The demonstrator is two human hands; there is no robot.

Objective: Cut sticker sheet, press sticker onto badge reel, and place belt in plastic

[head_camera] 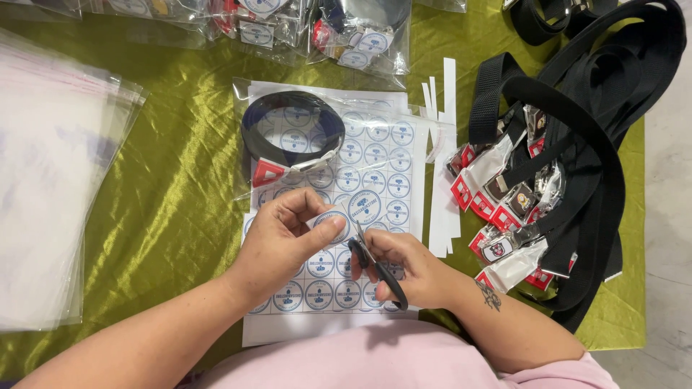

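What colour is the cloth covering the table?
Shiny olive green cloth, clearest in the head view.

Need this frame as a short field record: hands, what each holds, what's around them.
left hand: pinches a round label between thumb and fingers
right hand: grips black scissors, blades pointing up at the label
under hands: sheet of round labels on green cloth
on sheet: coiled black belt in a clear bag
left side: stack of clear bags
right side: pile of black belts with wrapped buckles
near sheet: white paper strips
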